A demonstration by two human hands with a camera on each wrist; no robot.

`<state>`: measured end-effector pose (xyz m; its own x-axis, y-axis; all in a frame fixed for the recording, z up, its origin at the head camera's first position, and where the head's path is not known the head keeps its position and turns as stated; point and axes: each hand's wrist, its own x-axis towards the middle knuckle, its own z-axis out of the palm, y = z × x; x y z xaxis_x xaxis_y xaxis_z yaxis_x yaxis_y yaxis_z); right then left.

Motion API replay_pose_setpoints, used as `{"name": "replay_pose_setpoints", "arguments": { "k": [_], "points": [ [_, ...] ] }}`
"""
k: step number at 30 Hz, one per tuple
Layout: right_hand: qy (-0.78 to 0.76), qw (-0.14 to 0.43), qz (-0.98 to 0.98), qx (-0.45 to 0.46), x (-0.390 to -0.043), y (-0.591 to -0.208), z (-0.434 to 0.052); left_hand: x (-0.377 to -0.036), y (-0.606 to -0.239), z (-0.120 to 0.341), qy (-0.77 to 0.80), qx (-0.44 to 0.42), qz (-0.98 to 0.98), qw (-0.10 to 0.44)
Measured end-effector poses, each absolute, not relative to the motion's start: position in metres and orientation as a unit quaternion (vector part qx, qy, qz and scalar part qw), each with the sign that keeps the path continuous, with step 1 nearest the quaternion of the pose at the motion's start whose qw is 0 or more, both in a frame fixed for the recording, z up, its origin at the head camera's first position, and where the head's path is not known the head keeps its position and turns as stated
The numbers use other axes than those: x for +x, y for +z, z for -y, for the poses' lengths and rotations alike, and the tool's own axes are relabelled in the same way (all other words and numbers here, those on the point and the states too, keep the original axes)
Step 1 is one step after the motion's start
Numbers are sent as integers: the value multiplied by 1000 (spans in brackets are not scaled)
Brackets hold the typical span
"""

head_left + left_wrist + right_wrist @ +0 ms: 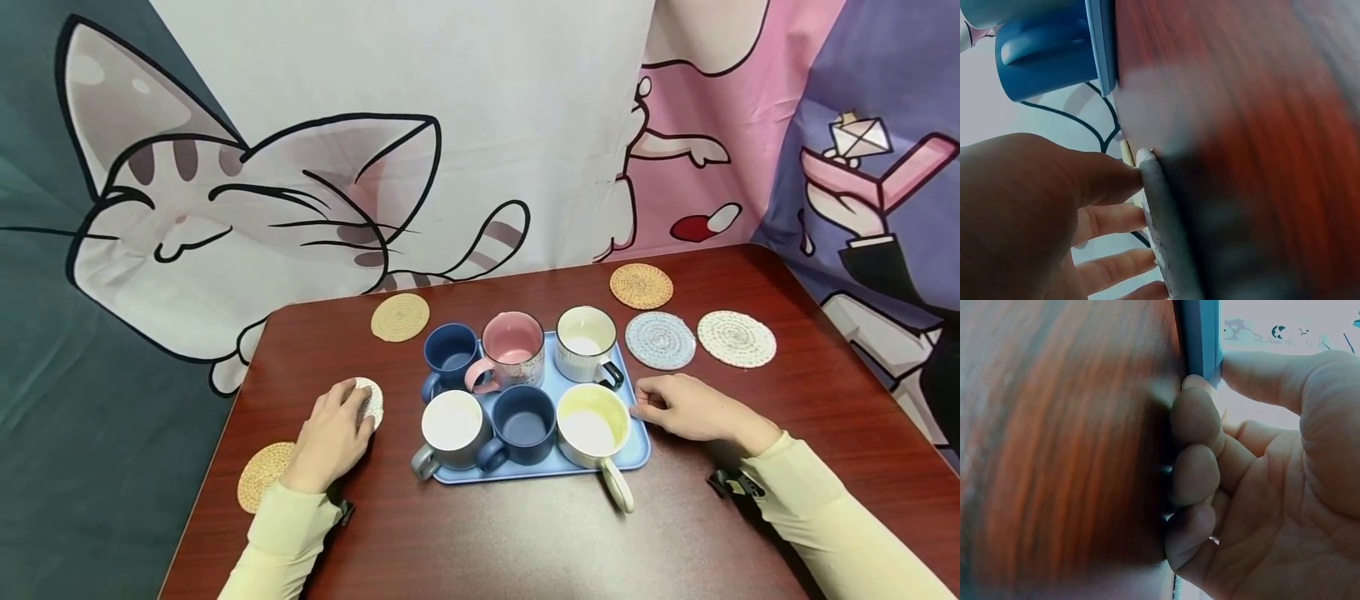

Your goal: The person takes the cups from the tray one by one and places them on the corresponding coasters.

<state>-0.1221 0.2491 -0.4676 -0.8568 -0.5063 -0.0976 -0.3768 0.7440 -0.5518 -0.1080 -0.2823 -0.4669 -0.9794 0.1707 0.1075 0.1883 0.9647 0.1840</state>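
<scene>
My left hand (330, 440) is on a small white woven coaster (372, 406) at the left of the table. In the left wrist view its thumb and fingertips touch that coaster's (1163, 231) face and edge. My right hand (690, 407) pinches the right edge of a light blue tray (640, 448). From the right wrist, the thumb lies on the tray's (1200, 344) upper side, and a fingertip shows beneath it. Two rows of mugs stand on the tray, among them a pink mug (513, 350) and a cream mug with yellow inside (593, 425).
A yellow coaster (262, 475) lies beside my left wrist, and a tan one (401, 317) behind the tray. Right of the tray are an orange-tan coaster (641, 286), a pale blue one (660, 340) and a white one (737, 338). A cartoon curtain (525, 100) hangs behind the table.
</scene>
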Motion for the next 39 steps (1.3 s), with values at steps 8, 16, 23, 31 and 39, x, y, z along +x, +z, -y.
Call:
{"name": "replay_pose_setpoints", "arguments": {
  "k": [8, 16, 23, 31, 39],
  "points": [
    [-265, 120, -926, -242, -122, -469, -249, -117, -471, 272, -93, -104, 989, 49],
    [-267, 122, -925, -240, -123, -467, -248, -128, -474, 261, -86, -115, 989, 40],
    [-268, 118, -925, -242, -122, -466, -249, -137, -474, 251, -83, -120, 989, 24],
    [-269, 114, -924, -245, -123, -470, -250, -148, -473, 240, -82, -125, 989, 4],
    [-266, 121, -925, -242, -123, -469, -250, -156, -475, 232, -84, -125, 989, -5]
  ]
}}
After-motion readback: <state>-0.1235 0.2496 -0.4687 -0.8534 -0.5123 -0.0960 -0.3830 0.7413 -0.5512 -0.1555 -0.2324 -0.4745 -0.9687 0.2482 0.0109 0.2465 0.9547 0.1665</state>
